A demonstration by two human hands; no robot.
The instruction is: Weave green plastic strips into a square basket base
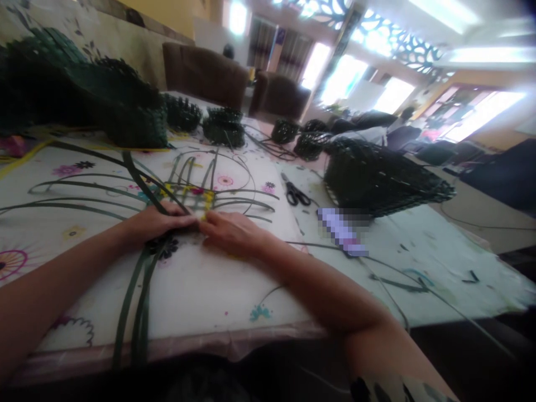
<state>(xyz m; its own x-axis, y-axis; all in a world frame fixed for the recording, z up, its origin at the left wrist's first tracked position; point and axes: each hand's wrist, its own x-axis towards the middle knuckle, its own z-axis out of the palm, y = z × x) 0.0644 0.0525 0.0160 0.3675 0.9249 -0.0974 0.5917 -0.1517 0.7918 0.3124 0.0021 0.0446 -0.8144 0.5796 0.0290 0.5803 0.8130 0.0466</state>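
Observation:
A loose lattice of dark green strips (247, 202) with yellow strips (209, 199) woven through its middle lies on a flowered tablecloth (188, 296). At its near edge my left hand (161, 224) pinches a green strip between thumb and fingers. Close beside it, my right hand (230, 230) has its fingers closed at the same edge, by the yellow strip's end; the exact spot it grips is partly hidden. Long green strip ends (142, 301) hang from under my left hand over the table's front edge. Others fan out to the left and right.
Black-handled scissors (296, 192) lie right of the lattice. A large dark woven basket (377, 176) rests on its side at the right, with a blurred-out object (341, 231) before it. Small woven baskets (224, 125) stand behind; a big green woven pile (104, 100) fills the back left.

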